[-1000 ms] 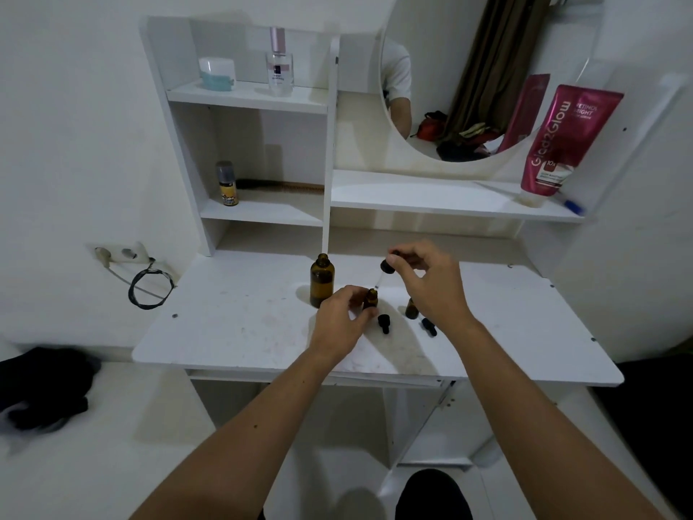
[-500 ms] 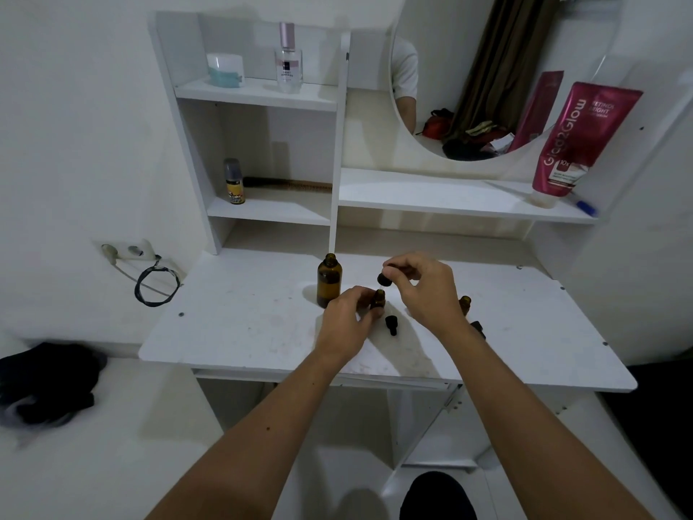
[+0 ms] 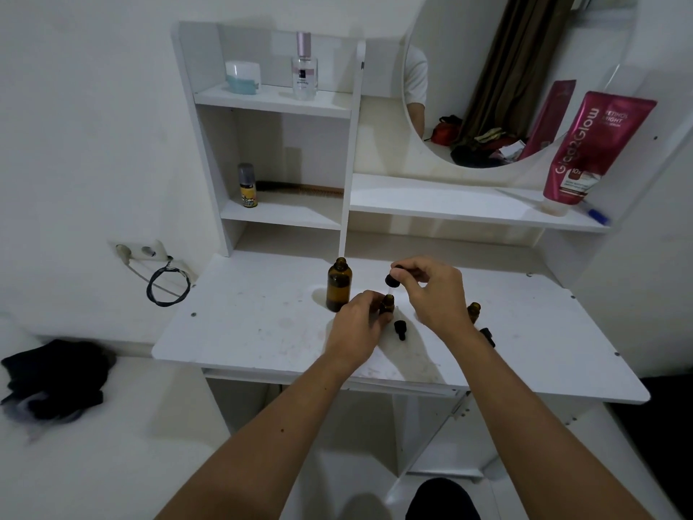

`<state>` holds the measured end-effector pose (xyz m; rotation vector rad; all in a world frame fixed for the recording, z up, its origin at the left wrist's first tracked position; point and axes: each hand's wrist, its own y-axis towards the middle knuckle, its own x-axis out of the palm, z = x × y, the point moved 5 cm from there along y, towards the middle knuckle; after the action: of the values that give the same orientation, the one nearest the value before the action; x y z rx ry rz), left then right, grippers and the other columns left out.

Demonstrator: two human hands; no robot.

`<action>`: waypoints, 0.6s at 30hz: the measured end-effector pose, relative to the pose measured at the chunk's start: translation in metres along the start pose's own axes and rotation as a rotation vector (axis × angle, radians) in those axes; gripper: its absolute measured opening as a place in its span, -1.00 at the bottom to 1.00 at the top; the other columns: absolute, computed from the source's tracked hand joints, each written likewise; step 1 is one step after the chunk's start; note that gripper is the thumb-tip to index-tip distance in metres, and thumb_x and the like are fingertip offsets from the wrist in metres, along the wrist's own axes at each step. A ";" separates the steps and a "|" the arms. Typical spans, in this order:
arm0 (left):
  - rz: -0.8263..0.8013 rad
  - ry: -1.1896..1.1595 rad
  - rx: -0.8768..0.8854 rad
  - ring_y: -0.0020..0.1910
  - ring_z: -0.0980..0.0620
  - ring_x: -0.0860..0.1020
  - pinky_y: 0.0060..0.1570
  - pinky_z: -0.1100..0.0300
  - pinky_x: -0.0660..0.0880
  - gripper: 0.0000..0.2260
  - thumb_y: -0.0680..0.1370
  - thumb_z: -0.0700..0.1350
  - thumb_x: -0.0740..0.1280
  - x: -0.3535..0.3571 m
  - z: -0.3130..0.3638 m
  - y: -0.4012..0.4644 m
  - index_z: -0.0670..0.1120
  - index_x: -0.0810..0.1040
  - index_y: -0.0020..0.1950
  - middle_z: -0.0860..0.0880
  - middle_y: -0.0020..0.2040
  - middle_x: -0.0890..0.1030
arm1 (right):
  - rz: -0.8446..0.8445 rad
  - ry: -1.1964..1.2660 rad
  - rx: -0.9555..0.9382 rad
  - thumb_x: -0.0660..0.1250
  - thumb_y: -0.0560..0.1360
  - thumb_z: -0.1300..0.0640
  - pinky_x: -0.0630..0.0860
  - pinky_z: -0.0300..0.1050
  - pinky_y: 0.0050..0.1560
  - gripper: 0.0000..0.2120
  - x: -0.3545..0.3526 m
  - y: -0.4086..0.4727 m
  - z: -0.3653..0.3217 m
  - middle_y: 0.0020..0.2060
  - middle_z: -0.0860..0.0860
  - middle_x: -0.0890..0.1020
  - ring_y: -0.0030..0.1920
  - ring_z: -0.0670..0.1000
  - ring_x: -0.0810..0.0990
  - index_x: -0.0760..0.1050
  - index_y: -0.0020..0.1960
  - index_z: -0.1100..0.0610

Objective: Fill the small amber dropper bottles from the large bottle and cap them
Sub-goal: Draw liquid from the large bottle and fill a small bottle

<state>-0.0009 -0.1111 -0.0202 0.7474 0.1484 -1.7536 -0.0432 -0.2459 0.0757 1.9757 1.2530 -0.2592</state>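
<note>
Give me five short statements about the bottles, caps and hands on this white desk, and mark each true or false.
1. The large amber glass bottle stands open, without a cap. True.
2. The right hand holds a black dropper cap above the small amber bottle. True.
3. The left hand rests flat on the desk, empty. False: it grips that small bottle.
4. A loose black dropper cap lies on the white desk. True.
5. The second small amber bottle is capped. False: its neck is open.
</note>
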 end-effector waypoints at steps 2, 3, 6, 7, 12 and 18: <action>-0.008 -0.008 -0.013 0.12 0.09 0.63 0.21 0.07 0.60 -0.75 0.62 -0.03 0.40 -0.001 0.002 -0.002 -0.02 0.56 0.28 0.05 0.18 0.66 | -0.017 0.006 0.004 0.48 0.55 0.16 0.55 -0.40 0.01 -0.90 -0.003 0.001 -0.005 -0.07 -0.08 0.74 -0.08 -0.16 0.68 0.73 0.04 0.12; -0.008 -0.021 -0.026 0.14 0.08 0.62 0.23 0.07 0.59 -0.72 0.61 -0.02 0.40 -0.002 0.001 -0.003 -0.02 0.54 0.31 0.05 0.20 0.65 | -0.023 0.003 -0.001 0.48 0.55 0.16 0.54 -0.43 0.01 -0.89 -0.005 0.001 -0.008 -0.06 -0.08 0.74 -0.07 -0.17 0.67 0.72 0.06 0.13; 0.015 -0.074 -0.081 0.19 0.08 0.61 0.24 0.11 0.56 -0.62 0.59 0.03 0.43 -0.008 -0.003 -0.009 -0.01 0.49 0.38 0.06 0.24 0.64 | -0.027 -0.037 -0.047 0.47 0.56 0.15 0.49 -0.49 -0.01 -0.89 -0.009 0.003 -0.019 -0.06 -0.09 0.72 -0.07 -0.26 0.64 0.71 0.07 0.13; 0.024 -0.098 -0.089 0.19 0.08 0.60 0.23 0.12 0.56 -0.59 0.58 0.04 0.44 -0.011 -0.005 -0.011 0.00 0.48 0.39 0.05 0.24 0.63 | -0.024 -0.049 -0.061 0.47 0.56 0.14 0.49 -0.50 -0.01 -0.89 -0.010 0.004 -0.022 -0.07 -0.10 0.71 -0.09 -0.28 0.64 0.70 0.06 0.12; 0.035 -0.213 -0.063 0.11 0.14 0.61 0.20 0.15 0.59 -0.58 0.54 0.01 0.50 -0.031 -0.017 -0.019 -0.02 0.49 0.35 0.07 0.15 0.64 | 0.014 -0.052 -0.120 0.47 0.56 0.15 0.57 -0.36 0.04 -0.90 -0.016 0.011 -0.039 -0.07 -0.06 0.72 -0.08 -0.14 0.69 0.70 0.06 0.11; 0.118 -0.237 -0.049 -0.06 0.22 0.61 0.00 0.22 0.63 -0.69 0.51 -0.04 0.53 -0.069 -0.031 -0.021 -0.05 0.57 0.21 0.12 0.00 0.66 | 0.030 -0.003 -0.167 0.47 0.57 0.13 0.61 -0.27 0.06 -0.87 -0.012 0.027 -0.064 -0.06 -0.05 0.72 -0.06 -0.11 0.69 0.69 0.09 0.13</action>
<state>0.0013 -0.0330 -0.0122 0.4984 -0.0132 -1.7044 -0.0405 -0.2153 0.1396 1.8489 1.2024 -0.1387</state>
